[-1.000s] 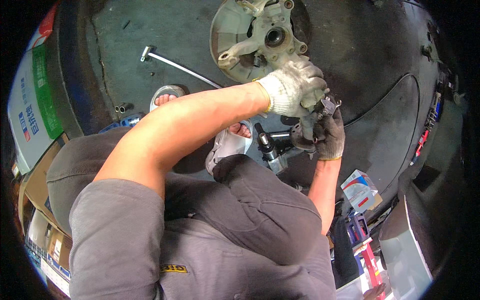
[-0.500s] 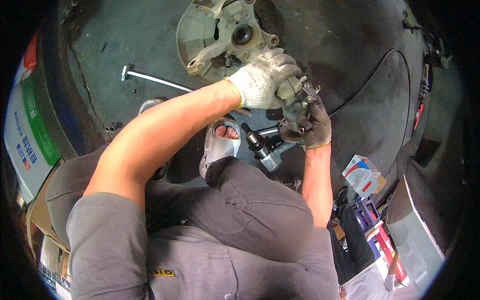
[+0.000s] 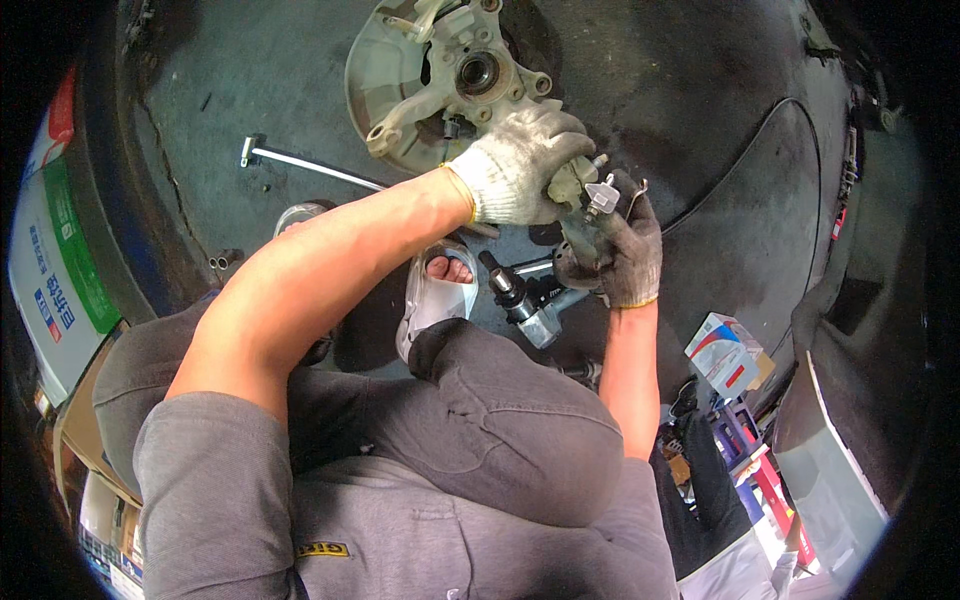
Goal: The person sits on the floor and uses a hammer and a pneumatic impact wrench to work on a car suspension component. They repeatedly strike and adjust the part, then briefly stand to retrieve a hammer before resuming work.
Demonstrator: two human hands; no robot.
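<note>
Both my hands wear work gloves. A grey cast-metal part with bolts on it, by its look a brake caliper (image 3: pixel 574 186), is held between them, tilted. My left hand (image 3: pixel 518 165), in a pale glove, grips its upper left side with fingers curled over it. My right hand (image 3: pixel 630 250), in a darker, dirtier glove, wraps its right and lower side. A small bright metal piece (image 3: pixel 602 195) shows on the part near my right fingers. Just beyond my left hand lies a steering knuckle (image 3: pixel 455 97) with its round dust shield (image 3: pixel 375 75).
An impact wrench (image 3: pixel 543 325) with a socket lies on the floor below my right hand. A long metal bar (image 3: pixel 320 167) lies to the left, and two sockets (image 3: pixel 222 262) beside my foot. At right are a black hose (image 3: pixel 765 130) and a small box (image 3: pixel 723 350); at left, a large carton (image 3: pixel 50 290).
The caliper has turned in my hands, so its bolts face differently and the bright piece now shows. My right fingers have shifted upward along it. My left hand has moved slightly.
</note>
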